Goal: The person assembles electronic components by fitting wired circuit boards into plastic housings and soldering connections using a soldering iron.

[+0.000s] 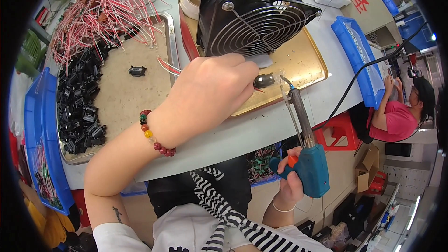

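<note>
My left hand [217,81], with a beaded bracelet on its wrist, is closed around a small black plastic housing [264,81]. Red and white wires [169,67] come out behind that hand on its left side. In my right hand [290,177] is a teal soldering gun [313,170], gripped by its handle with fingers around the orange trigger. Its metal barrel points up, and the tip [285,82] is just right of the black housing. I cannot tell whether the tip touches it. A gold tray [308,60] lies beneath.
A black fan [261,23] with a wire grille stands behind my hands. To the left, a metal tray [175,32] holds several black housings [79,98] and a heap of red and white wires [107,9]. Blue bins [357,60] flank the table. A co-worker [396,116] sits at right.
</note>
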The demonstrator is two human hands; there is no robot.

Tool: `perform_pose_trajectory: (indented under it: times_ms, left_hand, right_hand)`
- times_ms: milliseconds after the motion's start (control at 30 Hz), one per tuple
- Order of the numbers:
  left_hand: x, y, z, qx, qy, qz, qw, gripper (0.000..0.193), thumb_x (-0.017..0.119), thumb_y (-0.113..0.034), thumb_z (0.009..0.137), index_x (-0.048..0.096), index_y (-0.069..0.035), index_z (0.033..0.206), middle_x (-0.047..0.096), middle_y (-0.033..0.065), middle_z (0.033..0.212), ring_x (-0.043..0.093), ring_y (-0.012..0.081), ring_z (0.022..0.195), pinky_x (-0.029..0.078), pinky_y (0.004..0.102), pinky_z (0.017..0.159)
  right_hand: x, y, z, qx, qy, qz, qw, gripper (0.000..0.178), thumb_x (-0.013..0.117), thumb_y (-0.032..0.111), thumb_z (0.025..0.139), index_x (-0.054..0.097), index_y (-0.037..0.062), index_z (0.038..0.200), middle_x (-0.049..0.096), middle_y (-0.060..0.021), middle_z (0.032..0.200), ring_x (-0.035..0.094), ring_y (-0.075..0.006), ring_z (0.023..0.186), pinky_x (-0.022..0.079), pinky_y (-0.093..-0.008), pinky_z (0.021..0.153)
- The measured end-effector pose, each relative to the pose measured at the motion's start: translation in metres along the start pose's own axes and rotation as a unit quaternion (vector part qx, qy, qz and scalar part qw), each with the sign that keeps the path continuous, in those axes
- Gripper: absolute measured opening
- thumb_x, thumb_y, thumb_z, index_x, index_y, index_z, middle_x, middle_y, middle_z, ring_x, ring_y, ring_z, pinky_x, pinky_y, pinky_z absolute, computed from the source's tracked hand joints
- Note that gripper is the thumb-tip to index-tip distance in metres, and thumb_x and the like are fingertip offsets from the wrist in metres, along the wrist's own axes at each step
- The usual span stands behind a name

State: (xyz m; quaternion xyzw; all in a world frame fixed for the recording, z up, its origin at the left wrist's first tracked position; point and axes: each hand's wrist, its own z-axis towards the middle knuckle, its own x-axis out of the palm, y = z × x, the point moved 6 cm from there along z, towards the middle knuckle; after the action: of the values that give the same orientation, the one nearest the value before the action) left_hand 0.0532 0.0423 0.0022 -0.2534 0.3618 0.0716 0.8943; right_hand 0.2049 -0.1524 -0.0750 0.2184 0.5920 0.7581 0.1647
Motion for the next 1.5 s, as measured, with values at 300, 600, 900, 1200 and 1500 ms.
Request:
perform_pose_trajectory:
  times_ms: [300, 600, 900, 1200, 1500]
  left_hand:
    - [-0.001, 0.0, 0.0, 0.001, -0.002, -0.001, 1.0, 0.005, 0.065, -0.003, 0.074, 0.063, -0.002, 0.078, 0.057, 0.0089, 0.066, 0.057, 0.0254, 0.055, 0.046, 0.0335, 0.048]
    - [-0.001, -0.001, 0.001, -0.011, -0.012, -0.009, 1.0, 0.007, 0.065, -0.004, 0.074, 0.062, -0.003, 0.081, 0.057, 0.0089, 0.067, 0.057, 0.0252, 0.055, 0.046, 0.0327, 0.049]
    - [-0.005, -0.016, -0.002, 0.076, 0.071, 0.082, 0.991, 0.012, 0.064, -0.008, 0.072, 0.059, -0.005, 0.083, 0.053, 0.0052, 0.074, 0.056, 0.0211, 0.056, 0.046, 0.0315, 0.049]
    - [-0.012, -0.03, 0.0, 0.139, -0.022, 0.194, 0.971, 0.019, 0.061, -0.012, 0.063, 0.059, -0.008, 0.082, 0.051, 0.0039, 0.093, 0.052, 0.0203, 0.083, 0.045, 0.0325, 0.066]
    - [-0.009, -0.03, -0.008, 0.111, -0.007, 0.311, 0.944, 0.022, 0.06, -0.016, 0.062, 0.061, -0.012, 0.084, 0.045, 0.0003, 0.086, 0.045, 0.0179, 0.08, 0.035, 0.03, 0.07]
  right_hand:
    - [0.0, -0.002, 0.0, -0.003, 0.007, 0.012, 1.0, 0.051, 0.07, 0.021, 0.075, 0.051, -0.0047, 0.114, 0.056, -0.0161, 0.108, 0.057, -0.0182, 0.069, 0.045, -0.0271, 0.061]
    - [-0.002, -0.003, -0.001, -0.037, 0.016, -0.026, 0.999, 0.052, 0.06, 0.017, 0.073, 0.047, -0.0084, 0.117, 0.053, -0.0222, 0.107, 0.055, -0.019, 0.059, 0.044, -0.025, 0.053]
    - [-0.005, 0.0, -0.002, 0.001, 0.013, 0.019, 1.0, 0.053, 0.068, 0.021, 0.076, 0.049, -0.0046, 0.117, 0.055, -0.0159, 0.108, 0.056, -0.0183, 0.071, 0.044, -0.0278, 0.063]
    - [-0.005, -0.001, 0.0, -0.051, 0.026, -0.016, 0.998, 0.052, 0.06, 0.016, 0.074, 0.047, -0.0085, 0.118, 0.053, -0.0222, 0.107, 0.056, -0.0203, 0.059, 0.045, -0.0252, 0.053]
    - [-0.005, -0.001, 0.0, -0.058, 0.044, -0.012, 0.997, 0.053, 0.061, 0.016, 0.074, 0.046, -0.0088, 0.119, 0.053, -0.0227, 0.107, 0.056, -0.0215, 0.059, 0.045, -0.0255, 0.054]
